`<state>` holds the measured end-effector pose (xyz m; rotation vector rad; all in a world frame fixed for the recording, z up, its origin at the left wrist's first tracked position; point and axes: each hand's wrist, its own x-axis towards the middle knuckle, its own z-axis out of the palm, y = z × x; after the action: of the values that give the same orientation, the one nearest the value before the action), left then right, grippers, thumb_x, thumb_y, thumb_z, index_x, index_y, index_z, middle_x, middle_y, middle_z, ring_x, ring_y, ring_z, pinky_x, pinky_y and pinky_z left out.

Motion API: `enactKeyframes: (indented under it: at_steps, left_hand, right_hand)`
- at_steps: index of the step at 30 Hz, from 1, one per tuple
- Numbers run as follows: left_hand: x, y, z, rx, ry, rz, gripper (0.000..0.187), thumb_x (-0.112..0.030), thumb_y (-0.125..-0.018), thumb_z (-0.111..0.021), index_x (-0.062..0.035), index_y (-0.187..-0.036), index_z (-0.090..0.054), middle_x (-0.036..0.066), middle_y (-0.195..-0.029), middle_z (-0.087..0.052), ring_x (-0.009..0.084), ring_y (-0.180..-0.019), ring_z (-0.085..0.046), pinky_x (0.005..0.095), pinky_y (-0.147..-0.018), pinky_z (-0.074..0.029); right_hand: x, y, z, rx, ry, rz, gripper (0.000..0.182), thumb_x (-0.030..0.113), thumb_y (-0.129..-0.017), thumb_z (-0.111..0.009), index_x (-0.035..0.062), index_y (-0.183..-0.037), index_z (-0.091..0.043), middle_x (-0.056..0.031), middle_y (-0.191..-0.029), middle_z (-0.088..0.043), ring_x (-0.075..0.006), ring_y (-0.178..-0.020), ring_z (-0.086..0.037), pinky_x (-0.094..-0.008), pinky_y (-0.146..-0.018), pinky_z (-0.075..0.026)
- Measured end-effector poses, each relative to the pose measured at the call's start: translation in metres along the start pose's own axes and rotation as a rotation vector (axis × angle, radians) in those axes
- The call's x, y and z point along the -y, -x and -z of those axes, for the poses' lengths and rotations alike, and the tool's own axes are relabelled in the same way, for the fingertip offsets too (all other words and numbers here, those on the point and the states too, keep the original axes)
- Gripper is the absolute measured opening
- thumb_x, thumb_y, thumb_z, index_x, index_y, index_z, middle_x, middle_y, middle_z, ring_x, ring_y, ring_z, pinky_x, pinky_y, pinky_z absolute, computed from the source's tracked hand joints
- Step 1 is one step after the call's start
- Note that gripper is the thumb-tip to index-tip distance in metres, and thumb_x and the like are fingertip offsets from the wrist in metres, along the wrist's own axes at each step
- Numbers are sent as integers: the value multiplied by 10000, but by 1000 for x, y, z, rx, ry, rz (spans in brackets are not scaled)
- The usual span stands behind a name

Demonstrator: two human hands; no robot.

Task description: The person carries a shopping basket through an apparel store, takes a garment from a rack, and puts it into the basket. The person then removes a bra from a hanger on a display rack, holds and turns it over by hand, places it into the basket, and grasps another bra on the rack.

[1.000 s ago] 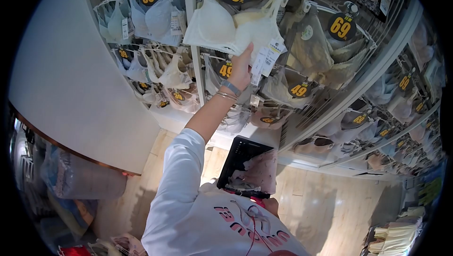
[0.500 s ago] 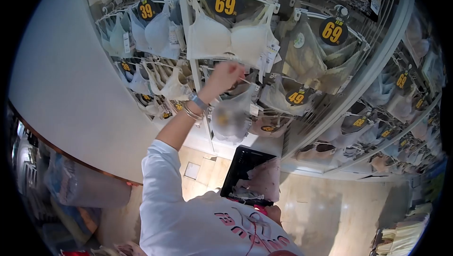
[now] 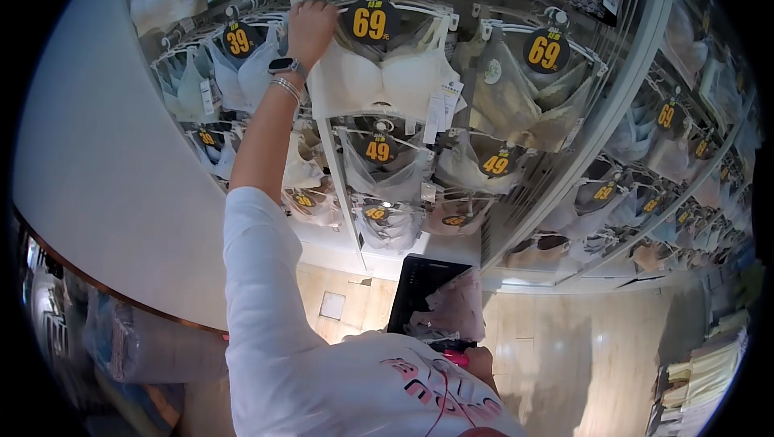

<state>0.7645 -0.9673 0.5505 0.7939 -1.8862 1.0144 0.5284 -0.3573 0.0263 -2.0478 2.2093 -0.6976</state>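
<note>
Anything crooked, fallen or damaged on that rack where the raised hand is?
Nothing stands out. The left hand is up at the hanger of the cream bra beside the 69 price tag; the garment hangs level with its paper tags dangling. The right hand holds a black tray low.

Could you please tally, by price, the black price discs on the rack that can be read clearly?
69 discs: 2
49 discs: 2
39 disc: 1
Total: 5; the discs lower down and farther right are too small to read with certainty.
</note>
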Motion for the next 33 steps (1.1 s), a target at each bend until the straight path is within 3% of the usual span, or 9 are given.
enactKeyframes:
  at_steps: [6,15,16,20,26,28,31,32,33]
  left_hand:
    - [10,-18,-9,-182,108,-45,127,-205,-847,-591,-138,-905,-681,30,-864,-631,226,-922,-594,394,-853,-408]
    - [0,-34,-15,-154,301,-119,154,-175,-839,-603,-132,-960,-688,7,-951,-629,227,-954,-576,385,-828,-431]
    - [2,-26,-16,-65,329,-83,162,-147,-827,-614,-74,-960,-672,58,-989,-628,264,-991,-565,398,-853,-432]
    - [10,-5,-9,190,389,-88,120,-131,-799,-635,-21,-842,-656,108,-916,-641,299,-926,-593,409,-826,-454]
    - [-7,23,7,391,716,181,179,-147,-800,-674,-5,-907,-649,147,-944,-644,321,-904,-612,387,-766,-486]
    - [-11,41,7,310,792,190,201,-167,-795,-683,-31,-940,-654,138,-925,-661,320,-867,-626,387,-760,-491]
    - [-17,63,27,260,788,136,203,-168,-809,-682,-36,-956,-634,130,-873,-647,312,-824,-620,376,-722,-481]
    - [-21,68,41,270,757,137,192,-162,-816,-678,-27,-941,-627,131,-863,-634,308,-826,-612,372,-720,-474]
    - [-26,75,54,281,728,139,182,-157,-822,-675,-18,-927,-621,133,-852,-621,304,-828,-604,369,-718,-468]
  right_hand:
    - [-5,5,-11,-28,19,-49,225,268,-623,-692,116,-570,-535,-120,-542,-555,-320,-510,-569,-437,-512,-460]
    - [-5,8,-13,-15,50,-66,234,288,-615,-685,107,-573,-544,-117,-554,-554,-329,-534,-573,-439,-523,-464]
    - [-5,9,-14,-16,47,-64,232,286,-615,-684,107,-576,-542,-115,-556,-552,-326,-537,-572,-438,-526,-463]
    - [-1,8,-10,-5,42,-86,194,263,-621,-685,109,-607,-567,-112,-581,-568,-313,-563,-578,-434,-564,-457]
    - [-3,7,-11,26,24,-73,210,271,-637,-680,107,-608,-552,-107,-576,-554,-317,-566,-574,-431,-561,-465]
    - [-6,6,-12,93,14,-95,210,286,-643,-688,107,-630,-579,-102,-599,-568,-310,-594,-584,-426,-574,-473]
    - [-8,-1,-5,143,9,-51,201,305,-647,-696,120,-694,-633,-95,-675,-605,-299,-673,-606,-437,-595,-479]
    - [-17,6,-9,330,52,-130,414,408,-636,-743,134,-937,-663,-133,-892,-638,-309,-880,-619,-452,-704,-505]
    - [-14,4,-1,486,124,-211,538,454,-614,-760,142,-1033,-629,-151,-962,-623,-322,-945,-601,-455,-752,-501]
